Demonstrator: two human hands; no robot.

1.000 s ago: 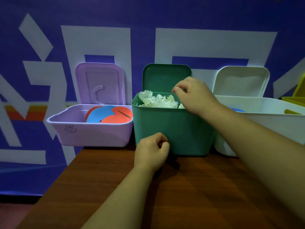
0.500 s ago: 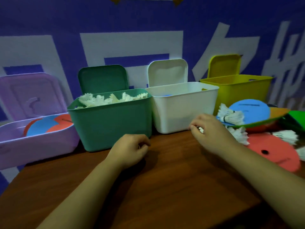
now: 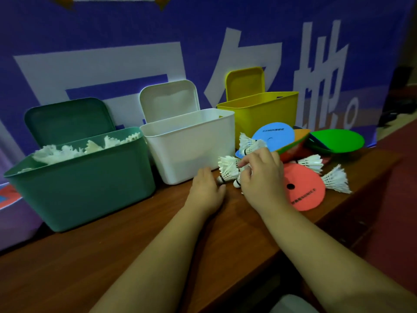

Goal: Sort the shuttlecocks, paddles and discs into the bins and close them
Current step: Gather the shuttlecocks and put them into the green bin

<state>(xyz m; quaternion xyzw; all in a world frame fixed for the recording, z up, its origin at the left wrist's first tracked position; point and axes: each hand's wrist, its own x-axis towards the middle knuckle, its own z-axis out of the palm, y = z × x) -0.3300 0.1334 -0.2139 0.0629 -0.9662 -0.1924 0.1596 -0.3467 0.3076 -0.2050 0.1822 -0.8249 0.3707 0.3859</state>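
**Both hands are closing in on shuttlecocks in front of the white bin.**

From the head view, the right hand is curling its fingers round the shuttlecocks lying on the worktop just in front of the white bin. Their corks are pointing toward the person and their feathers are fanning away toward the bin. The left hand is resting just beside them, touching one cork. I cannot tell whether it is gripping. The green bin, lid up and heaped with feathers, is standing to the left, so the carry is probably going leftward. The left hand is nearer to it.
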